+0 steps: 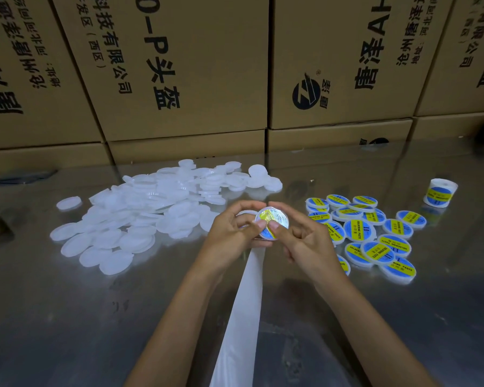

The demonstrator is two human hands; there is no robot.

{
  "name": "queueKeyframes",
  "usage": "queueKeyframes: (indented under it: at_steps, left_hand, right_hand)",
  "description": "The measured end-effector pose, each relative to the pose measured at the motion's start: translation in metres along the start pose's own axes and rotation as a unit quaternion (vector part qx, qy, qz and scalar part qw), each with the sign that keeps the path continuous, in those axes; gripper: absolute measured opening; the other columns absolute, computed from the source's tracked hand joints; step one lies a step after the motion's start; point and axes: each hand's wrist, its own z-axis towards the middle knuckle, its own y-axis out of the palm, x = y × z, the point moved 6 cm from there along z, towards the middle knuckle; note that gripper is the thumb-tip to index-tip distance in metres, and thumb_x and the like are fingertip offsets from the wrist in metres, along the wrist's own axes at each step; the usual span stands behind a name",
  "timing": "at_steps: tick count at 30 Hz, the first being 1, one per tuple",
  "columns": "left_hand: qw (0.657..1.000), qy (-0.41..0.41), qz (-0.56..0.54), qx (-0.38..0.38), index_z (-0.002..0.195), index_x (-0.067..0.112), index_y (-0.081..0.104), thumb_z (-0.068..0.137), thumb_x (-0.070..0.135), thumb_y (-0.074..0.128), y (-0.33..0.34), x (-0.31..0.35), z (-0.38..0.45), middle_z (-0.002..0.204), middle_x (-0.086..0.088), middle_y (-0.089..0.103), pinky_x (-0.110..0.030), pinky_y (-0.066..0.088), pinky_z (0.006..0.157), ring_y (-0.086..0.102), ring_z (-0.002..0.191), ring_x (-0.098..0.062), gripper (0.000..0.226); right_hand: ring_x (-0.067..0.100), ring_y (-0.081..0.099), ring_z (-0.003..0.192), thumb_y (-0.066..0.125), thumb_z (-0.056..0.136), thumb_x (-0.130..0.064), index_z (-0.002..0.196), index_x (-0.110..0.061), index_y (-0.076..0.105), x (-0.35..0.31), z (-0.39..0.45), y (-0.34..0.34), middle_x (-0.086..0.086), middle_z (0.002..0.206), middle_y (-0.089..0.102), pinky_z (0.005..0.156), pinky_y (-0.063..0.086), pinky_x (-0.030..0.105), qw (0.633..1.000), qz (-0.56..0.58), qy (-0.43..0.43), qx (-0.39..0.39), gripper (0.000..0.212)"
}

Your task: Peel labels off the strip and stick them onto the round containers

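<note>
The strip (242, 308) trails from the hands toward the camera, spent backing kept clear. Left hand (232, 233) curls round a container (271, 223), steadying it; right hand (305, 236) pinches the label (266, 216) down with its thumb. Labelled ones (375, 230) lie right, blanks (140, 213) left, boxes (179, 65) behind.

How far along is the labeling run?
Done: a cluster of labeled containers lies on the right of the table. In hand: both hands, left hand and right hand, hold one container with its label going on. Left: the large pile of blank white containers on the left, clearly the bigger share.
</note>
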Motion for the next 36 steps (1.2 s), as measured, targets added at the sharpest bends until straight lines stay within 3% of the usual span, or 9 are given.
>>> queueKeyframes:
  at_steps: [5,9,12,15,17,19,22,28,36]
  left_hand:
    - [0.999,0.017,0.01,-0.033,0.118,0.015,0.064,0.081,-0.015,0.071,0.01,-0.001,0.0,0.085,-0.002,0.069,-0.033,0.061,0.074,0.072,0.08,-0.019,0.048]
    - [0.999,0.008,-0.028,0.014,0.108,0.007,0.064,0.076,-0.009,0.08,0.005,-0.003,-0.001,0.076,-0.006,0.072,-0.029,0.061,0.067,0.074,0.074,-0.026,0.039]
    - [0.998,0.001,-0.039,0.04,0.106,0.005,0.063,0.078,-0.003,0.081,0.003,-0.002,-0.002,0.084,-0.017,0.075,-0.029,0.06,0.064,0.076,0.078,-0.033,0.034]
    - [0.995,-0.002,-0.061,0.074,0.106,0.001,0.061,0.082,-0.001,0.077,0.0,-0.002,-0.003,0.09,-0.021,0.075,-0.032,0.062,0.066,0.075,0.081,-0.034,0.029]
    - [0.993,-0.005,-0.071,0.096,0.103,0.001,0.062,0.085,0.002,0.076,-0.003,-0.002,-0.003,0.09,-0.021,0.075,-0.035,0.063,0.067,0.075,0.084,-0.035,0.023]
    - [0.992,-0.007,-0.071,0.106,0.097,0.003,0.063,0.088,0.009,0.075,-0.005,-0.003,-0.004,0.087,-0.019,0.076,-0.034,0.062,0.064,0.075,0.082,-0.034,0.016]
    - [0.992,-0.004,-0.06,0.106,0.095,0.001,0.065,0.089,0.015,0.074,-0.004,-0.002,-0.004,0.086,-0.018,0.075,-0.035,0.063,0.062,0.076,0.079,-0.028,0.018]
    - [0.998,-0.015,-0.036,0.049,0.109,0.008,0.066,0.093,0.01,0.069,0.002,-0.004,-0.001,0.093,-0.017,0.075,-0.032,0.061,0.063,0.074,0.077,-0.022,0.017]
    - [0.997,-0.007,0.007,0.071,0.104,0.008,0.07,0.095,0.015,0.067,0.0,-0.003,-0.003,0.079,-0.006,0.076,-0.026,0.055,0.05,0.072,0.067,-0.015,0.012]
  right_hand:
    - [0.019,0.032,0.054,0.062,0.096,-0.017,0.116,-0.029,0.071,-0.002,0.0,-0.002,0.02,0.066,0.048,0.052,0.034,0.029,0.999,-0.031,-0.019,0.024,0.025]
    - [0.003,0.045,0.048,0.052,0.102,-0.019,0.115,-0.026,0.07,-0.005,-0.001,0.002,-0.01,0.07,0.064,0.05,0.04,0.016,0.998,-0.041,-0.031,0.019,0.024]
    - [0.005,0.038,0.043,0.046,0.104,-0.026,0.116,-0.033,0.068,-0.006,-0.001,0.002,-0.019,0.061,0.057,0.04,0.038,0.023,0.999,-0.045,-0.024,-0.002,0.026]
    - [0.008,0.04,0.052,0.058,0.099,-0.028,0.123,-0.038,0.064,-0.004,-0.001,0.006,-0.011,0.064,0.056,0.044,0.038,0.021,0.999,-0.022,-0.002,-0.041,0.026]
    - [0.006,0.048,0.06,0.071,0.09,-0.018,0.127,-0.033,0.062,-0.003,-0.002,0.012,-0.007,0.07,0.062,0.056,0.046,0.018,0.998,-0.011,-0.004,-0.064,0.041]
    - [0.01,0.057,0.07,0.077,0.084,-0.012,0.125,-0.03,0.062,-0.002,-0.002,0.014,0.007,0.083,0.071,0.071,0.053,0.028,0.998,-0.011,-0.007,-0.062,0.047]
    - [0.01,0.048,0.057,0.075,0.086,-0.013,0.121,-0.031,0.066,-0.003,-0.002,0.009,0.022,0.069,0.061,0.055,0.046,0.022,0.999,-0.011,-0.005,-0.035,0.04]
    - [0.003,0.045,0.044,0.066,0.093,-0.015,0.122,-0.021,0.067,-0.005,-0.002,0.005,-0.014,0.052,0.056,0.047,0.037,0.013,1.0,-0.008,-0.024,-0.013,0.03]
    - [0.009,0.04,0.044,0.053,0.101,-0.015,0.125,-0.02,0.064,0.001,0.0,0.004,-0.015,0.05,0.055,0.042,0.037,0.018,0.999,-0.045,-0.002,-0.028,0.027]
